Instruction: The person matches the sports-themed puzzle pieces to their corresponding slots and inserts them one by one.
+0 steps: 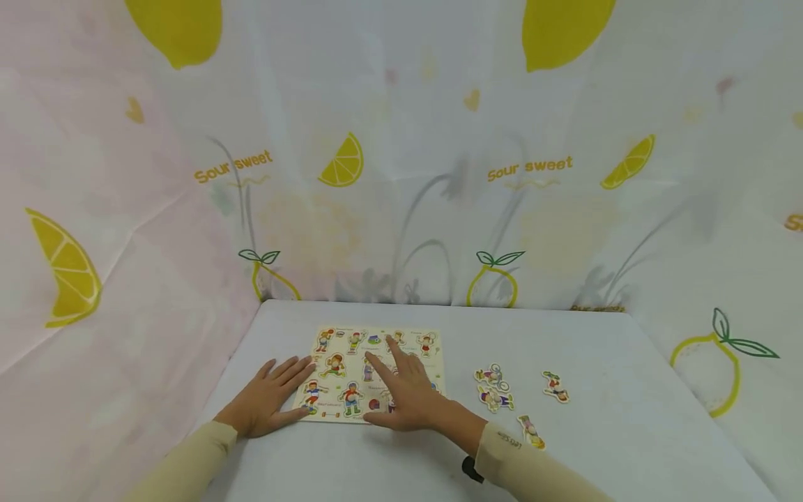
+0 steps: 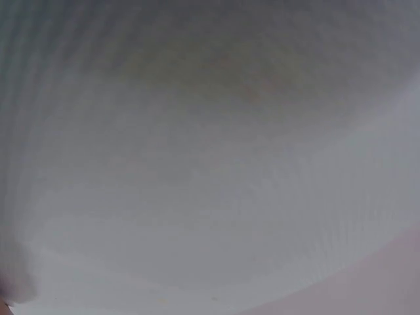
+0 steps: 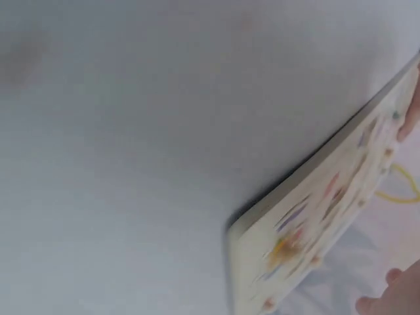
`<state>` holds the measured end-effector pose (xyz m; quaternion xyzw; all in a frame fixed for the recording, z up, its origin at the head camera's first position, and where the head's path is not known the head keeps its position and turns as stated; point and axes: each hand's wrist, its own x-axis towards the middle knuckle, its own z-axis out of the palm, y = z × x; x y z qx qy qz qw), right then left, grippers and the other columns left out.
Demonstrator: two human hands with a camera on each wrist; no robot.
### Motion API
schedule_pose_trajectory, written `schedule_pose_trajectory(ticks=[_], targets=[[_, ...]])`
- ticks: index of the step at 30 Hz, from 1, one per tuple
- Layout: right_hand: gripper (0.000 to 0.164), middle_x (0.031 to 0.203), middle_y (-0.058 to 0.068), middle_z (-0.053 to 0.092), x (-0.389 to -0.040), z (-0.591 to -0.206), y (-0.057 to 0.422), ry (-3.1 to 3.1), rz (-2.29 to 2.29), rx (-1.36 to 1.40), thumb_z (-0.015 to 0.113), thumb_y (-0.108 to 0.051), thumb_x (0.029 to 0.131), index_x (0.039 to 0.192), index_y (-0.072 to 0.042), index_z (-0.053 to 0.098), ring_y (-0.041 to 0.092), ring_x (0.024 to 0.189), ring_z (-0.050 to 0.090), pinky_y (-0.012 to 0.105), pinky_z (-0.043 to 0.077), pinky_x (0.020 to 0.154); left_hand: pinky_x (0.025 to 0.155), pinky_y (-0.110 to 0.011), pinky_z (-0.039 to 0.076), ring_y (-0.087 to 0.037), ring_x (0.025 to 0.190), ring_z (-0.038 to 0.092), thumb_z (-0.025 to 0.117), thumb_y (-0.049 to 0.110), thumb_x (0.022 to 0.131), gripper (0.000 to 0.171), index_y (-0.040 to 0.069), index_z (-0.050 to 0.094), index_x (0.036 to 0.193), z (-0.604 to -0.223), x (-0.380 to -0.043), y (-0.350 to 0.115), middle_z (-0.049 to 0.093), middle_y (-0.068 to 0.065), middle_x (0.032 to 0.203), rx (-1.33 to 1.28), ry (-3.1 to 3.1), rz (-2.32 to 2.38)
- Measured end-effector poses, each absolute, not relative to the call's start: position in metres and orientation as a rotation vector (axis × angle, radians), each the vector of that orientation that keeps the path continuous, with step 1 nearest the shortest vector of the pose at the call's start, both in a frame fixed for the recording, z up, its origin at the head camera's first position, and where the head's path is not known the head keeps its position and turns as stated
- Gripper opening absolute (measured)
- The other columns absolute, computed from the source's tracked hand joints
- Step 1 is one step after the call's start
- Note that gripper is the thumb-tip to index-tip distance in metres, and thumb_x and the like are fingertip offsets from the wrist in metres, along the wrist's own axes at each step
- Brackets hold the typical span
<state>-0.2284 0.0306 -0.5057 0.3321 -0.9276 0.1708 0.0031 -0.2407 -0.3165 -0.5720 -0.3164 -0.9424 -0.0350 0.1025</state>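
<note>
A cream puzzle board (image 1: 341, 354) with cartoon figures lies on the white table, and its corner also shows in the right wrist view as a thick board (image 3: 246, 246). At the board's left edge rests my left hand (image 1: 274, 396), fingers straight and slightly apart. My right hand (image 1: 408, 397) is spread over the right half of the board, hiding some figures; whether it touches them cannot be told. Neither hand grips anything. The left wrist view is a grey blur.
Several loose figure pieces lie right of the board: a piece with a wheel (image 1: 492, 376), a purple-and-yellow figure (image 1: 497, 399), another figure (image 1: 556, 388) farther right, and one (image 1: 531, 432) nearer. A lemon-printed cloth (image 1: 401, 209) stands behind the table (image 1: 602, 418).
</note>
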Motion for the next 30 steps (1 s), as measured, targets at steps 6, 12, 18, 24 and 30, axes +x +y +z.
schedule_pose_trajectory(ticks=[6,12,18,24,30], targets=[[0.096,0.166,0.01,-0.015,-0.241,-0.511,0.06,-2.876,0.413,1.01,0.057,-0.069,0.085,0.16,-0.034,0.009,0.036,0.149,0.025,0.066,0.015,0.117,0.114,-0.063,0.024,-0.032,0.146,0.035,0.05,0.064,0.093,0.08,0.018,0.032,0.156,-0.567,-0.248,-0.319,0.032,-0.003,0.162,-0.912,-2.795,-0.111],[0.093,0.167,0.015,-0.007,-0.24,-0.515,0.084,-2.872,0.319,0.99,0.056,-0.069,0.086,0.159,-0.03,0.016,0.036,0.149,0.023,0.068,0.016,0.116,0.113,-0.064,0.026,-0.033,0.145,0.037,0.05,0.064,0.093,0.079,0.018,0.033,0.155,-0.572,-0.245,-0.316,0.034,-0.003,0.161,-0.905,-2.789,-0.123],[0.09,0.167,0.014,-0.007,-0.237,-0.52,0.097,-2.899,0.337,0.95,0.056,-0.067,0.087,0.159,-0.032,0.016,0.036,0.149,0.021,0.068,0.014,0.116,0.111,-0.064,0.028,-0.032,0.143,0.04,0.05,0.065,0.092,0.079,0.019,0.036,0.154,-0.576,-0.238,-0.317,0.037,-0.002,0.16,-0.901,-2.775,-0.123],[0.089,0.167,0.015,-0.007,-0.236,-0.525,0.11,-2.929,0.365,0.908,0.056,-0.068,0.087,0.159,-0.03,0.019,0.038,0.147,0.026,0.068,0.015,0.116,0.109,-0.064,0.031,-0.032,0.142,0.042,0.051,0.064,0.093,0.078,0.018,0.037,0.154,-0.578,-0.236,-0.315,0.039,-0.004,0.158,-0.91,-2.743,-0.106],[0.091,0.166,0.019,0.0,-0.236,-0.53,0.124,-2.921,0.363,0.853,0.058,-0.069,0.085,0.158,-0.025,0.024,0.04,0.144,0.031,0.069,0.018,0.115,0.111,-0.064,0.029,-0.032,0.143,0.041,0.051,0.065,0.092,0.079,0.019,0.037,0.154,-0.579,-0.237,-0.313,0.037,-0.002,0.159,-0.898,-2.756,-0.129]])
